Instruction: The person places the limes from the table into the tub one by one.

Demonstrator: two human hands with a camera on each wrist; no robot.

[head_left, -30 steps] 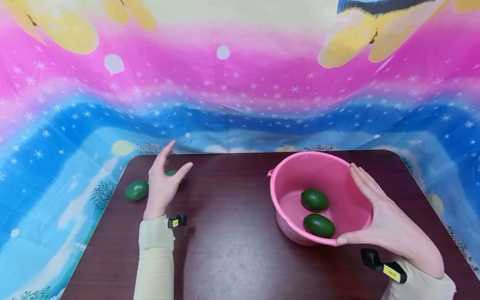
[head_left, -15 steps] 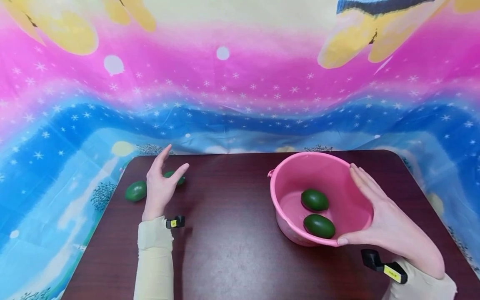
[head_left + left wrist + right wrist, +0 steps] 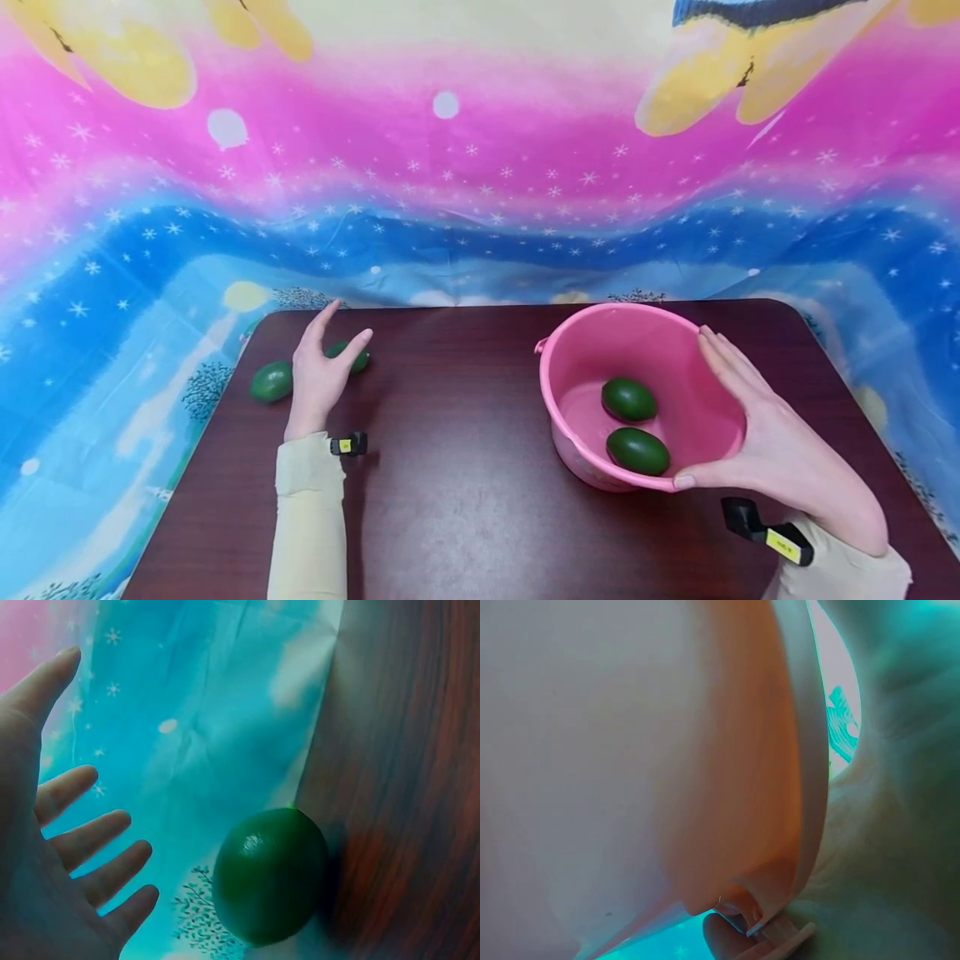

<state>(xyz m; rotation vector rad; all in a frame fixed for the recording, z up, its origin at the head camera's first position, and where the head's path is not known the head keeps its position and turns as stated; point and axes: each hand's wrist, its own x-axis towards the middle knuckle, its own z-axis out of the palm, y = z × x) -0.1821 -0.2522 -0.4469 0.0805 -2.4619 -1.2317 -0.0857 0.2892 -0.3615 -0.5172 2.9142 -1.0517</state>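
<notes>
My left hand [image 3: 318,375] hovers over the far left of the table with fingers and thumb spread, holding nothing. Behind it, partly hidden by the thumb, lies a smooth dark green oval fruit [image 3: 335,349], and a second green fruit [image 3: 272,382] lies just left of the hand. In the left wrist view one green fruit [image 3: 271,877] shows beyond the fingertips, apart from them. My right hand [image 3: 772,442] grips the rim of a pink bucket [image 3: 573,362], thumb at the near side. Inside the bucket are two more green fruits, one farther [image 3: 628,400], one nearer [image 3: 637,451].
The dark brown wooden table [image 3: 457,467] has rounded far corners. A colourful printed cloth [image 3: 465,167] rises behind it and along both sides. On the bucket's left rim a small handle lug [image 3: 541,345] sticks out.
My left hand has shifted slightly left and lower, its fingers nearer the fruit behind it. The right hand, the bucket and the fruits have stayed where they were.
</notes>
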